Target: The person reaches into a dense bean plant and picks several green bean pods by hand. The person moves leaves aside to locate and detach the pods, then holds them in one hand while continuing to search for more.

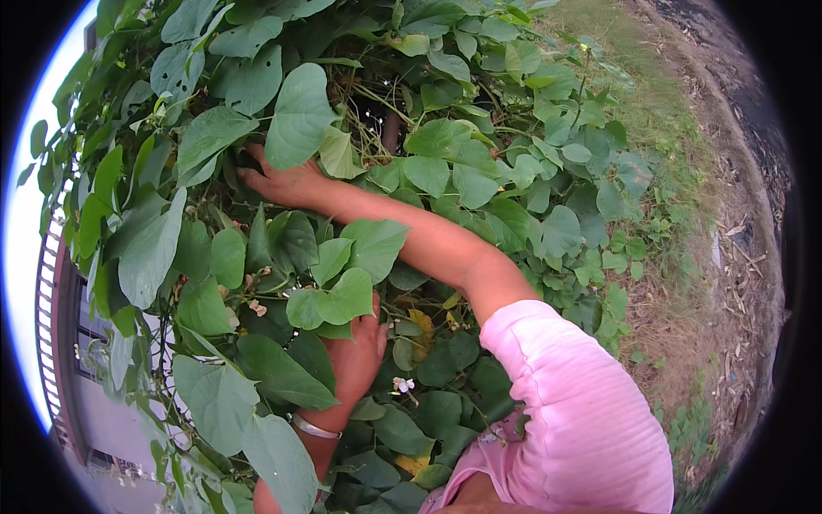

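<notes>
My right arm, in a pink sleeve (582, 403), stretches up and left across a dense green climbing vine (437, 163). At its end my right hand (287, 182) reaches in among broad leaves; the fingertips are hidden behind a leaf (214, 137), so any hold is out of sight. Lower down, my left hand (355, 347), with a silver bangle (317, 427) at its wrist, is sunk in the foliage. A heart-shaped leaf (334, 300) covers most of its fingers, and what they touch does not show. A small white flower (402, 385) is just right of this hand.
Dry brownish flower remains (256, 307) hang between the leaves. A building with a railing (50, 317) stands behind the vine at left. Grass (655, 111) and a dirt strip with dry litter (741, 248) run along the right. A brown stem or post (391, 133) shows inside the vine.
</notes>
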{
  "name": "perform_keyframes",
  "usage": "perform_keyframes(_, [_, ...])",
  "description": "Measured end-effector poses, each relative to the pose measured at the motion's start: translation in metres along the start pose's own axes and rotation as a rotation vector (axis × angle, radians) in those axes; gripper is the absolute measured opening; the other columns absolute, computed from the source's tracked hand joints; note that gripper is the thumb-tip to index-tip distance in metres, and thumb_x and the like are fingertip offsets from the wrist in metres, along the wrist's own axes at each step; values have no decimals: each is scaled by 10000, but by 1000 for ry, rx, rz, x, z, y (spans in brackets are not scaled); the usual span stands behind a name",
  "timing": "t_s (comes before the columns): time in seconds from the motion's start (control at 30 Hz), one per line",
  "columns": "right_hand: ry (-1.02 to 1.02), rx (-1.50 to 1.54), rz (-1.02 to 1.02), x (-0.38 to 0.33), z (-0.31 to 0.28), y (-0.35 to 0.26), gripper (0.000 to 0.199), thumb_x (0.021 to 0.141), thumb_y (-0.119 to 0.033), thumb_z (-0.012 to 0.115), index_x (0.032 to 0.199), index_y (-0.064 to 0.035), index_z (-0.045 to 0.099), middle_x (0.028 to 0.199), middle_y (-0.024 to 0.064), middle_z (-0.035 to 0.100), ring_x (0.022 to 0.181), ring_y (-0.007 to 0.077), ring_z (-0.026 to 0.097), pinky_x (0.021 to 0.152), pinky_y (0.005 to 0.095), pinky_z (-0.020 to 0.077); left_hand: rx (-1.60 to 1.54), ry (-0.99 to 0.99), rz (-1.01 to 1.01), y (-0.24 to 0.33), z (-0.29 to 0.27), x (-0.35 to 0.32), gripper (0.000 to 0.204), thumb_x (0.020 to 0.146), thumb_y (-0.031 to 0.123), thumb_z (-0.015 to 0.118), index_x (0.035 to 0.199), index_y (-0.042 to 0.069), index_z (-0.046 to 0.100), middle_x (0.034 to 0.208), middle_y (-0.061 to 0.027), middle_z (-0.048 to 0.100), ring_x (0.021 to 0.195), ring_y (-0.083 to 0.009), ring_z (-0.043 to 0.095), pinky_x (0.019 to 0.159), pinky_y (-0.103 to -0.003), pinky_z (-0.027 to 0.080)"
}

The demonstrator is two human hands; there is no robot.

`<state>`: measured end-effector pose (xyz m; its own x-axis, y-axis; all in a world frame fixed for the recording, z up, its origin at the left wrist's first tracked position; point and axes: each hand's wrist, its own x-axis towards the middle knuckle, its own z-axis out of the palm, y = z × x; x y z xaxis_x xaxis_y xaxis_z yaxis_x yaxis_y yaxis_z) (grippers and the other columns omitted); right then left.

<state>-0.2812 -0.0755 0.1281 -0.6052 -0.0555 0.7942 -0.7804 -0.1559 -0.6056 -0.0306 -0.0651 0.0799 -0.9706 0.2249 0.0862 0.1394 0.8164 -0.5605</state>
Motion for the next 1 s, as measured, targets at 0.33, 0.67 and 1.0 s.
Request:
perform_keyframes(0.33, [369,-94,-211,-7,-24,4,279,836,-248,628,1038,-56,613,905,140,611,841,339,594,723,428,469,-144,67,77,-8,8,3,494,797,249,656,1241,79,519,1302,-137,483,1192,-383,447,1003,-565,319])
perform_keyframes(0.67, [338,-158,-203,-42,-101,-1,201,838,-223,579,884,-27,590,872,180,595,848,405,542,698,468,421,-290,211,197,-30,36,-40,306,798,209,616,1064,69,554,1095,-108,562,1035,-323,527,901,-471,403])
perform_keyframes(1.0, [5,-241,-248,-157,-242,-30,414,985,-170,428,1361,1,396,1369,172,438,1195,263,489,1008,366,393,-249,524,176,45,-67,-123,124,756,198,574,802,82,580,831,-24,585,826,-194,579,758,-375,467])
